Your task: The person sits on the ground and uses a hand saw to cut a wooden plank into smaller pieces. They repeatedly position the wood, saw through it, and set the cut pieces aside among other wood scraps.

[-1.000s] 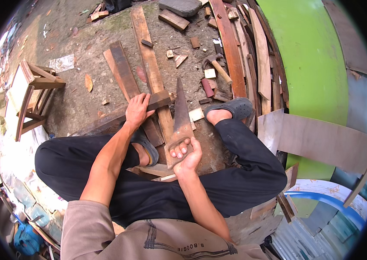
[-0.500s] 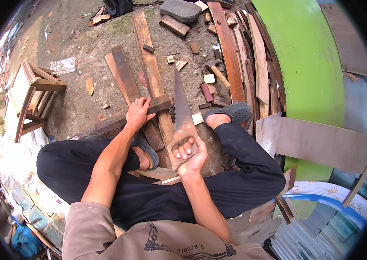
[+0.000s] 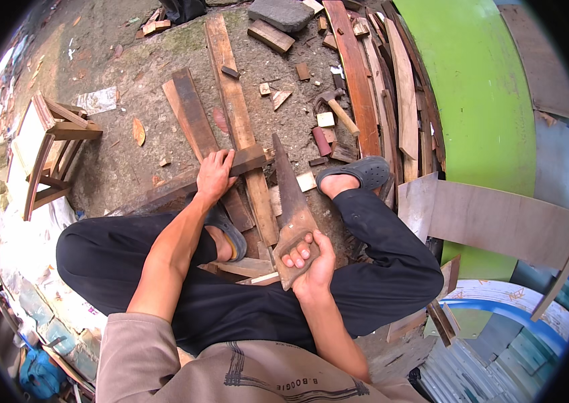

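My right hand [image 3: 312, 269] is closed round the wooden handle of a handsaw [image 3: 290, 191], its rusty blade pointing away from me. The blade lies just right of the end of a dark wooden bar [image 3: 175, 190]; whether the two touch, I cannot tell. Over that bar, close to its right end, my left hand [image 3: 215, 174] is wrapped with the fingers pressing down. The bar crosses on top of a long light plank [image 3: 236, 101] and a darker, shorter board [image 3: 194, 117], which both lie on the ground.
A hammer [image 3: 341, 115] lies beyond my right foot [image 3: 355, 178] among small wood blocks. Long boards [image 3: 402, 94] are stacked on the right, beside a green panel [image 3: 476, 101]. A small wooden stool [image 3: 56, 141] stands on the left. A grey stone block [image 3: 279, 15] sits at the far side.
My right hand has drawn the handsaw back toward my body and slightly right, so its tip sits nearer the bar. My left hand has stayed in place on the bar.
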A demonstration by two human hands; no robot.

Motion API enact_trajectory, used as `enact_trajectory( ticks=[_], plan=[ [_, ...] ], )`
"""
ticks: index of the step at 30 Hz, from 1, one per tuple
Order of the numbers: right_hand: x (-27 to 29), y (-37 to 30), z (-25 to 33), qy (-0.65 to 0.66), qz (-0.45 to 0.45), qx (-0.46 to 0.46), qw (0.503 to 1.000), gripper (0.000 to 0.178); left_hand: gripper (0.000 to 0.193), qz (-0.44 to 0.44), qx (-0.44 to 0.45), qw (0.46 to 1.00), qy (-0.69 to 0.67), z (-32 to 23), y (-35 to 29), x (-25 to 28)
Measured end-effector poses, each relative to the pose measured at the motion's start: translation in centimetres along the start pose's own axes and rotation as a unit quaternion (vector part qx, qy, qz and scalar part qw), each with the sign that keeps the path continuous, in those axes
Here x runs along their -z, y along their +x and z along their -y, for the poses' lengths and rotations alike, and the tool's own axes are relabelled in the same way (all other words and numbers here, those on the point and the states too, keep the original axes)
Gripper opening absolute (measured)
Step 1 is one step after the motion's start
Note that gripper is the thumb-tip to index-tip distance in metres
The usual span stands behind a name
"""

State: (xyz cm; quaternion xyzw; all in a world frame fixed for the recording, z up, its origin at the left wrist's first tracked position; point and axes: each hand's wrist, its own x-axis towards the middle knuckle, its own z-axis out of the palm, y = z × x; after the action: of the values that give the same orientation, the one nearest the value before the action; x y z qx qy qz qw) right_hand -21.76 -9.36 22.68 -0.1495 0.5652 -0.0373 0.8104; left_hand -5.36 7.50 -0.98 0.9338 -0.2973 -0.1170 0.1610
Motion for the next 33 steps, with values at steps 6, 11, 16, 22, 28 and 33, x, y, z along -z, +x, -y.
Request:
enact_trajectory(
  ticks=[6, 11, 16, 22, 28, 33],
  plan=[
    [-2.5, 1.7, -1.8, -0.039, -0.009, 0.035, 0.999, 0.021, 0.074, -0.020, 0.003, 1.000, -0.014, 0.2, -0.4, -0.7],
    [-1.2, 1.9, -1.1, -0.061, -0.011, 0.033, 0.998, 0.019, 0.072, -0.028, 0.005, 0.999, -0.015, 0.7, 0.3, -0.8],
    [-2.9, 4.0, -0.6, -0.053, -0.013, 0.029, 0.998, 0.020, 0.072, -0.031, 0.009, 0.999, -0.003, -0.1, -0.1, -0.3],
    [-3.6, 8.1, -1.8, -0.028, -0.027, 0.049, 0.998, 0.022, 0.075, -0.070, -0.008, 0.998, -0.006, -0.4, -0.2, -0.7],
    [-1.7, 5.3, -2.6, -0.056, -0.010, 0.045, 0.997, 0.023, 0.077, -0.066, 0.008, 0.998, -0.016, -0.5, -0.9, -0.9],
    [-2.4, 8.2, -3.6, -0.029, -0.034, 0.054, 0.998, 0.023, 0.078, -0.052, 0.009, 0.998, -0.016, -0.6, -0.6, -0.5]
  ],
)
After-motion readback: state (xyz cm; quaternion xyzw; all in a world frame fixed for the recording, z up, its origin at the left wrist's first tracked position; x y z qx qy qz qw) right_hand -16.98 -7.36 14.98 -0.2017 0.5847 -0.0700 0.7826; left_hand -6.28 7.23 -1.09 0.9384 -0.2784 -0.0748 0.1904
